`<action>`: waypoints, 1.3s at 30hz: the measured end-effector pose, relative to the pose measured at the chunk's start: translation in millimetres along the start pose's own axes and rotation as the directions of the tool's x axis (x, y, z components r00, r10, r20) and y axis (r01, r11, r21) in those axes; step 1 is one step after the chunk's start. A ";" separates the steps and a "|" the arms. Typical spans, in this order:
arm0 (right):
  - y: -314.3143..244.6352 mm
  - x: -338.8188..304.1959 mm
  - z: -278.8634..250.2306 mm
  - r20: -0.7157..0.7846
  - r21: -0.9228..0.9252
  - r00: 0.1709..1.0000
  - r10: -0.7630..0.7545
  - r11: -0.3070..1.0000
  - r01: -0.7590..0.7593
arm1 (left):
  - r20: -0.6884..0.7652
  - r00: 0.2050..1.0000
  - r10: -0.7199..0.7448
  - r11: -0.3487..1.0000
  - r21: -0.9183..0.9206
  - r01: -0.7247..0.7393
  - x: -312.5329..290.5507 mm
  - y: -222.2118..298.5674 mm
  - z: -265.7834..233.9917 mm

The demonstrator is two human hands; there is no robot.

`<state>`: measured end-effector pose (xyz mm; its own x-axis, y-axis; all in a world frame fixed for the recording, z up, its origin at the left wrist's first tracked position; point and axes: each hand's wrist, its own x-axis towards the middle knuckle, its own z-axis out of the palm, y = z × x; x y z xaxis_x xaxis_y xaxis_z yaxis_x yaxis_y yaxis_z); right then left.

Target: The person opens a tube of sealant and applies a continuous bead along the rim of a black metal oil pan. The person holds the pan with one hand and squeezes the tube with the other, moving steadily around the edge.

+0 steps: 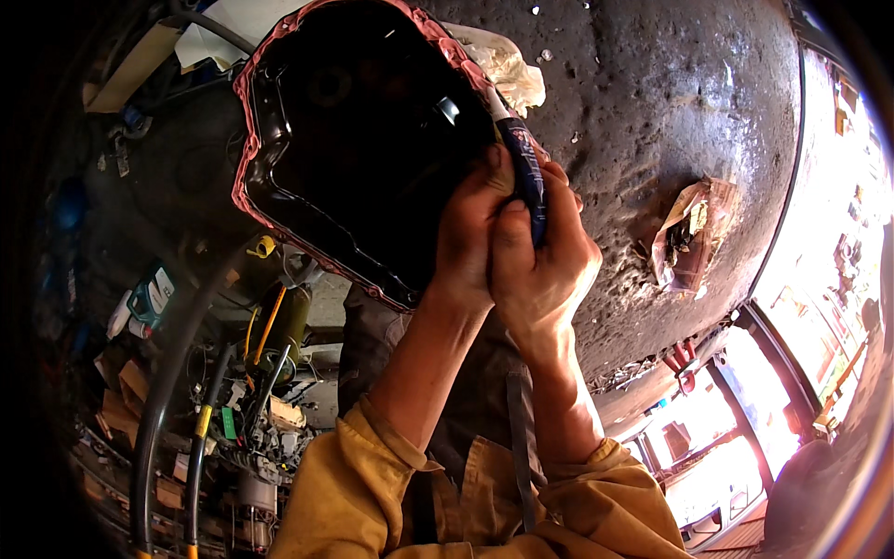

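Observation:
A black oil pan (372, 158), hollow side toward me, fills the upper middle; an uneven bead of pinkish-red sealant (244, 140) runs along its flange. My right hand (549, 252) is closed around a dark blue sealant tube (529, 177), thumb pressed to its lower end. Close against it, my left hand (470, 224) grips the tube's near side, its thumb up by the tube's neck; most of its fingers are hidden. The white nozzle (497, 104) lies at the pan's right flange, touching or nearly touching the bead.
Behind the pan stretches a dark, grimy, pitted work surface (633, 102). A crumpled brown wrapper (694, 233) lies on it to the right, a crumpled clear plastic bag (503, 65) beyond the pan. Lower left are black hoses (168, 401), a teal bottle (152, 296) and cluttered parts.

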<state>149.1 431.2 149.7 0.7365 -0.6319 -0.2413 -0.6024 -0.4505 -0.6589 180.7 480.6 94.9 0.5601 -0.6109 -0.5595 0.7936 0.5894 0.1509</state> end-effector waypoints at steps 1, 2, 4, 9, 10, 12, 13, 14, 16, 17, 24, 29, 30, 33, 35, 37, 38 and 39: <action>-0.8 -1.0 -1.3 0.011 -0.003 1.000 0.019 1.000 -0.019 | -0.009 1.000 0.005 1.000 0.018 -0.005 -1.5 0.2 0.3; -1.3 -1.3 -2.6 0.020 -0.006 0.999 0.038 0.999 -0.037 | -0.016 1.000 0.011 0.999 0.036 -0.010 -3.3 1.3 2.4; 0.0 -1.6 -3.3 0.013 0.031 1.000 0.027 0.999 -0.027 | -0.014 1.000 0.011 0.999 0.041 -0.010 -3.4 0.1 1.7; 1.0 -3.8 -5.2 0.009 0.060 1.000 0.019 0.998 -0.020 | 0.005 1.000 -0.006 1.000 -0.007 0.006 -3.2 -6.9 -0.4; 3.4 -4.8 -4.9 0.001 0.062 1.000 0.005 0.998 -0.005 | 0.005 1.000 -0.006 1.000 -0.001 0.006 -3.8 -6.6 -0.2; 3.7 -5.2 -5.4 0.005 0.059 1.000 -0.013 0.998 0.013 | 0.008 1.000 -0.007 1.000 0.010 0.007 -4.8 -5.4 0.8; 2.2 -4.9 -5.8 0.016 0.056 1.000 -0.018 0.998 0.017 | 0.015 1.000 -0.004 1.000 0.000 0.004 -6.1 -3.3 1.3; 2.1 -5.0 -5.9 0.025 0.050 0.999 -0.021 0.999 0.019 | 0.024 1.000 -0.004 1.000 -0.011 0.004 -7.7 -0.9 1.1; 3.0 -5.6 -3.2 0.044 0.040 0.999 0.016 0.999 -0.018 | 0.023 1.000 -0.007 1.000 -0.019 0.008 -8.5 0.2 -0.9; 1.5 -5.3 -2.0 0.055 0.038 0.998 0.032 0.999 -0.034 | 0.012 1.000 -0.008 1.000 -0.015 0.008 -9.1 1.5 -0.9; 8.7 -10.7 -0.5 0.012 0.016 1.000 -0.021 1.000 0.020 | 0.050 0.999 0.002 1.000 -0.001 -0.002 -12.1 -3.2 -8.0; 13.6 -15.6 -6.1 0.012 0.004 1.000 -0.010 1.000 0.010 | 0.017 0.999 -0.035 0.999 -0.023 0.036 -15.1 -12.5 -8.3; 14.8 -16.2 -7.2 0.009 0.000 1.000 -0.002 1.000 0.002 | 0.014 0.999 -0.033 0.999 -0.024 0.033 -15.3 -14.3 -7.3; 16.4 -18.1 -8.3 0.001 0.009 1.000 0.003 1.000 -0.003 | 0.038 0.998 -0.041 0.998 -0.036 0.042 -16.1 -15.1 -5.2; 16.1 -18.6 -9.5 0.008 0.007 1.000 0.007 1.000 -0.007 | 0.065 0.997 -0.044 0.997 -0.061 0.048 -16.0 -14.3 -4.8; 15.7 -18.8 -9.6 0.008 0.018 1.000 -0.009 1.000 0.009 | 0.059 0.997 -0.046 0.997 -0.053 0.049 -17.4 -13.1 -3.8; 17.3 -18.1 -9.3 0.002 0.028 1.000 -0.024 0.999 0.024 | 0.042 0.998 -0.050 0.998 -0.032 0.052 -18.2 -13.2 -3.0; 18.8 -17.1 -8.9 -0.005 0.038 0.999 -0.040 0.998 0.040 | 0.025 0.998 -0.054 0.998 -0.012 0.054 -18.7 -12.7 -2.0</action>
<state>122.4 428.0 147.8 0.7586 -0.6163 -0.2113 -0.5602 -0.4513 -0.6946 159.7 485.6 101.9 0.5220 -0.6549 -0.5464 0.8200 0.5617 0.1101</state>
